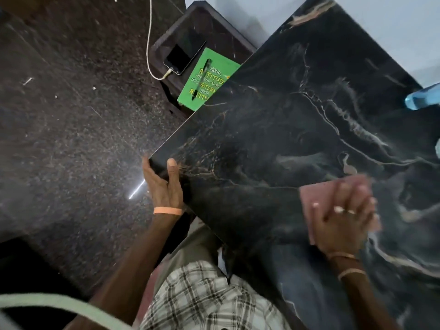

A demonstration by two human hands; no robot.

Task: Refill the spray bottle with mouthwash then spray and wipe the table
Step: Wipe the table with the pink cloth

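Observation:
A black marble-patterned table (297,129) fills the right of the head view. My right hand (342,217) lies flat with straight fingers on a pinkish-brown cloth (316,194) and presses it onto the table top; the hand and cloth are blurred. My left hand (164,184) grips the table's near-left corner, thumb on top and fingers under the edge. A pale blue translucent bottle (422,96) pokes in at the right edge of the frame, mostly cut off.
A low dark side table (166,41) stands beyond the table's left edge. It carries a black phone (184,57) on a white charging cable and a green notebook (209,79) with a pen. Dark speckled floor (71,115) lies to the left.

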